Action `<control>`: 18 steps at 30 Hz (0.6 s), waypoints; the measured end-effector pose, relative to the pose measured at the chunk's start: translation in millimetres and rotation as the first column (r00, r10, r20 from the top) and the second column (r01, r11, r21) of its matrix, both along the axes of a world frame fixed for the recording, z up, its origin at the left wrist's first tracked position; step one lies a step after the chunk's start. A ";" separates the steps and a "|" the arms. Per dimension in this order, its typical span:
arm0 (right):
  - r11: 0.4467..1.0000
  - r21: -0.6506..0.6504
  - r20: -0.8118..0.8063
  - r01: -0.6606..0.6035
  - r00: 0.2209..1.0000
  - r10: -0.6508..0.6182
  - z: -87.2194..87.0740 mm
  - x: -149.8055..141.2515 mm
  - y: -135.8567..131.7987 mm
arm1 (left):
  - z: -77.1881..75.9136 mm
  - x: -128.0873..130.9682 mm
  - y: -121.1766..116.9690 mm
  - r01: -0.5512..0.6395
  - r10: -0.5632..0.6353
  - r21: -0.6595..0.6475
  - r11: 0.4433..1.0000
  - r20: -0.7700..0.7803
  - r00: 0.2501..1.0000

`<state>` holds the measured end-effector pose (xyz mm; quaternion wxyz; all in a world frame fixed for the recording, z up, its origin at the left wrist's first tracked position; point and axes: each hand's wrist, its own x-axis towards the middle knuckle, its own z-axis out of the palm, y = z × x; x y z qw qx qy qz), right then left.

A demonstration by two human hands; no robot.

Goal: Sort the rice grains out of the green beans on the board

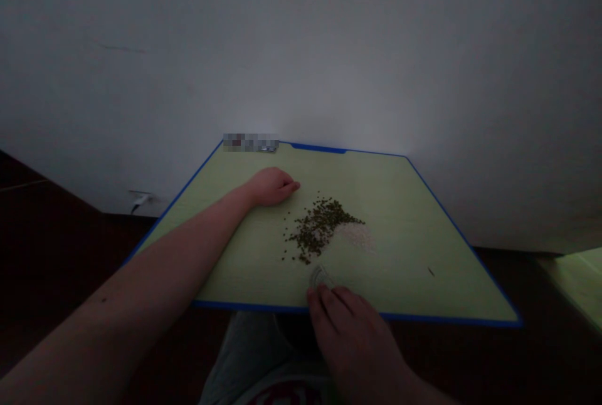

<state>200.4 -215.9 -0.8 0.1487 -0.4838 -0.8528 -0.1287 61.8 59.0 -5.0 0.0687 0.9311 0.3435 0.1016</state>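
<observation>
On the pale green tabletop lies a loose heap of small dark green beans, with single ones strewn to its left. Against its right side is a patch of small whitish grains. My left hand rests behind and left of the beans, its fingers curled closed; whether anything is inside is hidden. Near the front edge, the fingers of my right hand are closed on a clear, round-rimmed object, perhaps a small plastic cup or lid. My palm covers most of it.
The table has a blue rim and stands against a pale wall. A blurred-out object lies at the back left corner. One thin dark sliver is on the right. A plug sits low on the wall.
</observation>
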 end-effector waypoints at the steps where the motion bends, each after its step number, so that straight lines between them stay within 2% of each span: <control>1: 1.000 0.004 -0.002 -0.002 1.000 0.002 -0.5 5.7 -0.3 | -0.3 0.1 0.2 -0.002 0.002 -0.003 1.000 0.004 1.000; 7: 1.000 0.004 -0.035 0.023 0.999 -0.023 -11.1 41.9 1.8 | -1.5 0.7 1.7 -0.017 0.017 -0.016 1.000 -0.004 1.000; 11: 0.994 0.038 -0.019 0.102 0.995 -0.101 -16.9 61.8 9.3 | 0.0 1.1 0.6 -0.024 0.024 -0.015 1.000 -0.027 0.999; 18: 0.994 0.061 -0.083 0.089 0.993 -0.084 -9.2 80.4 24.0 | 0.6 0.6 -0.2 -0.023 0.023 -0.004 1.000 -0.013 1.000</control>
